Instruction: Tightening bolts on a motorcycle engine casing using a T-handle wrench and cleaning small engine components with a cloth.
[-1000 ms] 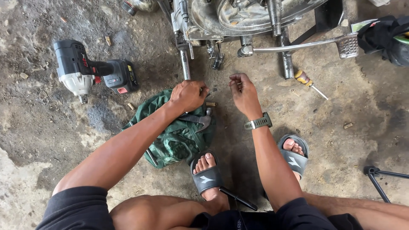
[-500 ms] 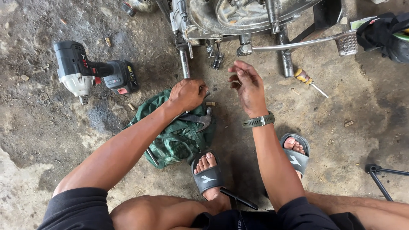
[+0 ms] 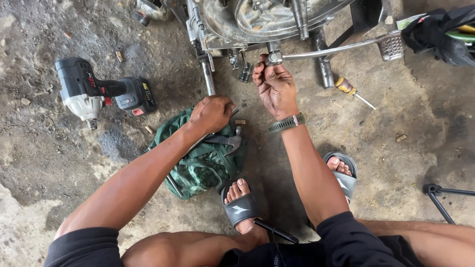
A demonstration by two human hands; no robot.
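Note:
My right hand (image 3: 275,88), with a watch on its wrist, reaches up to the underside of a motorcycle engine (image 3: 257,20). Its fingertips pinch the hub end of a long chrome lever (image 3: 336,48) that runs right to a ribbed pedal pad (image 3: 392,45). My left hand (image 3: 212,113) is fisted over a green cloth (image 3: 203,158) on the floor and grips a slim metal tool whose shaft runs back under my forearm. A hammer (image 3: 228,141) lies on the cloth just right of that hand.
A cordless impact wrench (image 3: 99,94) lies on the concrete at the left. A yellow-handled screwdriver (image 3: 349,90) rests right of my right hand. A black bag (image 3: 440,34) sits top right, a thin black stand (image 3: 438,195) at right. My sandalled feet (image 3: 240,205) are below.
My right hand has risen from above the cloth to the engine and closed its fingers on the lever's hub. The left hand has stayed on the cloth.

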